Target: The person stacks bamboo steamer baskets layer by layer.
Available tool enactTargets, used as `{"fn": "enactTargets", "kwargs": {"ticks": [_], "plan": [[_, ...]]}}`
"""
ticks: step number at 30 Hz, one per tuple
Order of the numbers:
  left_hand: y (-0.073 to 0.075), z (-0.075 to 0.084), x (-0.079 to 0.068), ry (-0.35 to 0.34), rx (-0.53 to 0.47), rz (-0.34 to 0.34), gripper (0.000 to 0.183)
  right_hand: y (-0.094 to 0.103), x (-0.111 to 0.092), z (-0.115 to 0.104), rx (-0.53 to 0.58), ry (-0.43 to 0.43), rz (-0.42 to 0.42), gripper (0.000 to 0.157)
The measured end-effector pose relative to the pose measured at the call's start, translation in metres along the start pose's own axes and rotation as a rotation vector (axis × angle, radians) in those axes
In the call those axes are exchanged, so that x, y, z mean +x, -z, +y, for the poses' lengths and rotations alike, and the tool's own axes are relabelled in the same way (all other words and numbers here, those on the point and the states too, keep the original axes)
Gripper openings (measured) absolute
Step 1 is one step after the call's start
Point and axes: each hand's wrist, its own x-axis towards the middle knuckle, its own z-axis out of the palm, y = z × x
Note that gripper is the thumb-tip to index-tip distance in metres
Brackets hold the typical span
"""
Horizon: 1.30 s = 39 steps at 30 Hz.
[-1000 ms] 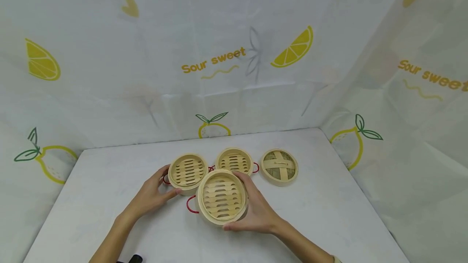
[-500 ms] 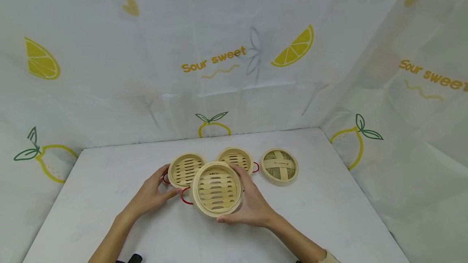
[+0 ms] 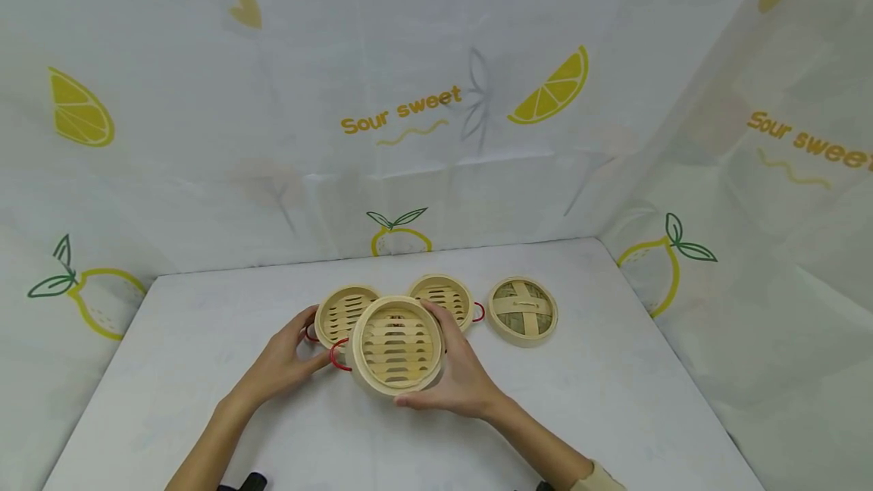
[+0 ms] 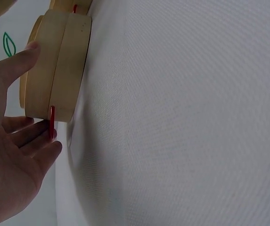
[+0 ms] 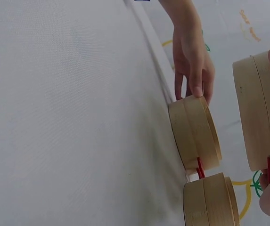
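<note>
The right grip [image 3: 460, 379] clasps a bamboo steamer [image 3: 399, 348] up above the desk [image 3: 355, 445]. The left grip [image 3: 281, 364] holds a second steamer [image 3: 341, 314] resting there.

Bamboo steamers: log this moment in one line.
left grip: holding left steamer; right grip: holding front steamer aloft; right steamer: on table; woven lid: on table

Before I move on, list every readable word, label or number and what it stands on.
"Sour sweet": orange lettering, rear lemon-print backdrop.
"Sour sweet": right-hand backdrop, final letter clipped by frame edge.
Right wrist view: orange print too blurred to read.
Bamboo steamers, woven lid: no readable text.
</note>
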Motion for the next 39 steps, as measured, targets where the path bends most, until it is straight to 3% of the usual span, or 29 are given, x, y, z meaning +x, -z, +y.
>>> {"fn": "enactTargets", "kwargs": {"ticks": [16,23,39], "plan": [[0.001,0.003,-0.001,0.016,0.017,-0.002,0.087,-0.007,0.009,-0.001,0.039,-0.041,0.030,0.134],[0.002,0.004,-0.001,0.016,0.014,0.000,0.087,-0.009,0.015,-0.002,0.052,-0.019,0.031,0.134],[0.003,0.004,-0.002,-0.014,-0.011,0.002,0.085,-0.020,0.027,-0.001,-0.003,-0.018,0.031,0.135]]}}
